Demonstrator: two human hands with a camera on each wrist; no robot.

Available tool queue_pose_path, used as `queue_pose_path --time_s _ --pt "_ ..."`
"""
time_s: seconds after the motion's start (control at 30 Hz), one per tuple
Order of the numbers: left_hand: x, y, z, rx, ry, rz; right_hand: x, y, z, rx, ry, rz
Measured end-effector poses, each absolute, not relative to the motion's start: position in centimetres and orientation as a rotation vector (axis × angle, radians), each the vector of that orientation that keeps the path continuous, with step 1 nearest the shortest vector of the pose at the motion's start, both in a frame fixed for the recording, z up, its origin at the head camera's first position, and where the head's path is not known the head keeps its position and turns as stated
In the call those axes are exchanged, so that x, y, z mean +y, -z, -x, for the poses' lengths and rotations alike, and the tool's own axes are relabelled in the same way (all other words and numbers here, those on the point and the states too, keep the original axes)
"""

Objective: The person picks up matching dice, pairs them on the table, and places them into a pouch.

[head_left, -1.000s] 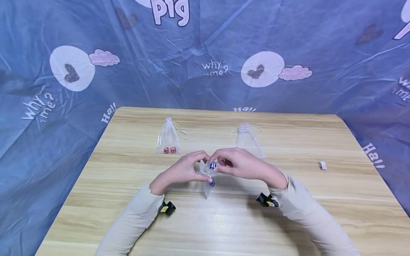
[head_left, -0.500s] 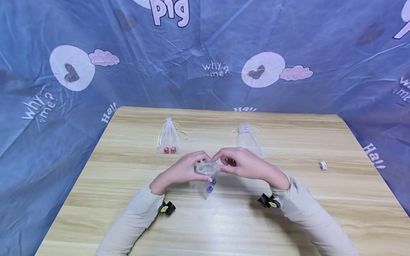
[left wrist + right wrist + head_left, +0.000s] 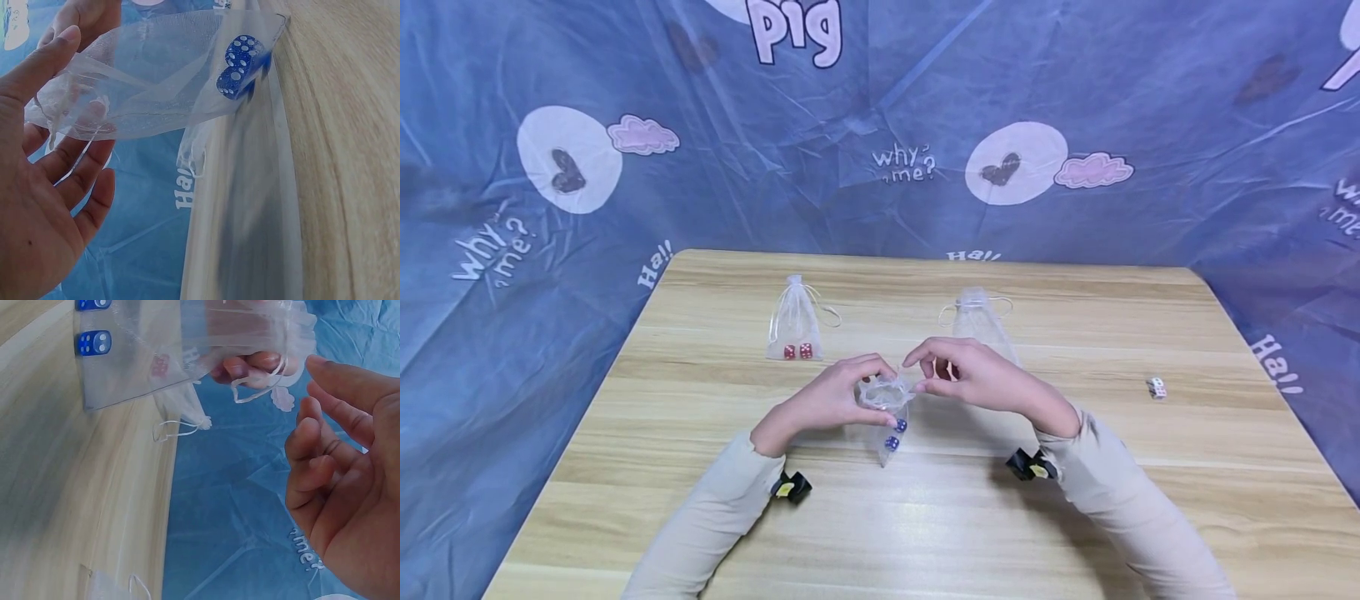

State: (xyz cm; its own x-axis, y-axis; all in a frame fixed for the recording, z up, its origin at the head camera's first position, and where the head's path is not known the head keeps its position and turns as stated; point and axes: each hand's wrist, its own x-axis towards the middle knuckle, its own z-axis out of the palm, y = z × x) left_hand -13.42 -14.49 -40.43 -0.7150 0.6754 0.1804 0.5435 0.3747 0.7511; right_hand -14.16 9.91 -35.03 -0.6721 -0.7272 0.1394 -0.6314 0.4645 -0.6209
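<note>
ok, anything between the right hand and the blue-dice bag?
Nothing visible. The right hand is right beside the mouth of the blue-dice bag; can't tell if they touch. The left hand grips the mouth from the opposite side.

Two dice sit low in the front bag! Behind it, left bag and right bag lie on the table, loose dice farther right.

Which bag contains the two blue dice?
The bag held by the left hand; on the table, the left bag holds red dice, and the right bag shows none.
</note>
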Motion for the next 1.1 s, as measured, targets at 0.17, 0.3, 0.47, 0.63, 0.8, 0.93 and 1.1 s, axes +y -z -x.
queue_pose_path --time_s 0.17,0.3,0.47,0.63,0.8,0.93,1.1 --pt "-14.5 40.3 13.4 2.464 -1.262 -1.102 9.8 35.4 14.4 2.541 1.001 1.208" --pt "-14.5 40.4 13.4 2.461 -1.271 -1.102 9.6 35.8 14.6 2.519 1.017 1.235" --pt "-14.5 40.3 13.4 2.451 -1.277 -1.079 9.2 36.1 14.7 2.487 1.051 1.243" --pt "-14.5 40.3 13.4 2.446 -1.290 -1.087 9.0 36.3 14.6 2.467 1.064 1.253" --pt "-14.5 40.3 13.4 2.442 -1.288 -1.084 8.9 36.3 14.5 2.453 1.065 1.252" --pt "-14.6 40.3 13.5 2.441 -1.278 -1.082 8.7 36.4 14.5 2.436 1.057 1.254" --pt "-14.6 40.5 13.6 2.432 -1.282 -1.079 8.4 36.7 14.6 2.406 1.027 1.260"
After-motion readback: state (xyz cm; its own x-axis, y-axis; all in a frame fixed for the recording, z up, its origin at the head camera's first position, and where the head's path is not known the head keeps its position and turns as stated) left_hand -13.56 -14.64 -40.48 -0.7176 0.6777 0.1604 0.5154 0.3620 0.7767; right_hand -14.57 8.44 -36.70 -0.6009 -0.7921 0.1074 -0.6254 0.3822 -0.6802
